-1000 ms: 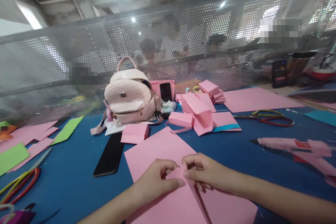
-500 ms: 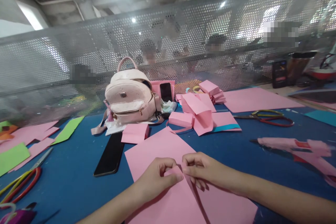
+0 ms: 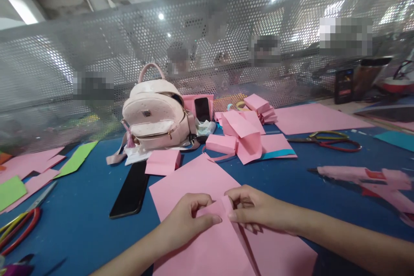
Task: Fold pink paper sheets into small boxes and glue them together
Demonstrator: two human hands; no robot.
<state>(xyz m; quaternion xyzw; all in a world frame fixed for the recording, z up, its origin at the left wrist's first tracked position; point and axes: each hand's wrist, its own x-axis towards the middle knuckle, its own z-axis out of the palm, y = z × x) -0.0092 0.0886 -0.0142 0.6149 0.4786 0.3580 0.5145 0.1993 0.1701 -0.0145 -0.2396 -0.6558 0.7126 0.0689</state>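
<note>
A folded sheet of pink paper [image 3: 215, 241] is held between my two hands at the bottom middle. My left hand [image 3: 186, 224] pinches its upper left part, thumb on top and fingers curled behind. At the paper's upper right edge, my right hand [image 3: 252, 209] has its thumb and fingers closed on a narrow fold. Under both hands lies a larger pink sheet [image 3: 187, 177] on the blue table [image 3: 87, 207]. The lower end of the held paper runs out of view.
Left are a black phone [image 3: 129, 192], a small pink paper box [image 3: 162, 161] and scissors [image 3: 24, 228]. A pink backpack [image 3: 152, 114] stands behind. Folded pink pieces [image 3: 244, 136], more scissors [image 3: 336, 140] and a pink glue gun [image 3: 365, 177] lie right. A perforated metal screen [image 3: 129, 43] runs across the back.
My right thumb has shifted slightly down along the paper's edge, and a narrow fold now shows at its top. My left hand keeps its pinch. The view has turned slightly.
</note>
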